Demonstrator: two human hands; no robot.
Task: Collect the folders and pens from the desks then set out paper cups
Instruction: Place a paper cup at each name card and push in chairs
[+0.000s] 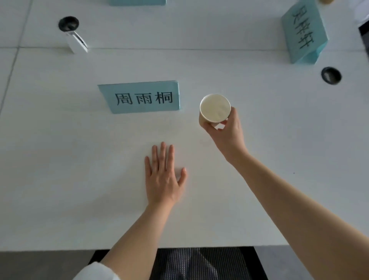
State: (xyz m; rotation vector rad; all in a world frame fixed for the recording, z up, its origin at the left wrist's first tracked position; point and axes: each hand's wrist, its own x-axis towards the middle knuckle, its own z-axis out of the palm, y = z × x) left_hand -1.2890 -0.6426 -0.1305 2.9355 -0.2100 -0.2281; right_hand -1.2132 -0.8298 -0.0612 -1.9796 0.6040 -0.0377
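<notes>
A pale paper cup [215, 108] stands upright just right of a light-blue name card [142, 98] on the white desk [79, 159]. My right hand [227, 132] grips the cup's near side low down, thumb and fingers around its wall. I cannot tell whether the cup's base touches the desk. My left hand [162, 175] lies flat on the desk, palm down, fingers spread, nearer to me and left of the cup. No folders or pens are in view.
A second blue name card [304, 34] stands at the far right, a third [137, 2] at the top edge. Two black cable holes [68, 23] [331, 75] pierce the desk. A small white stand [76, 43] sits far left. A dark chair [199, 263] is below the desk's near edge.
</notes>
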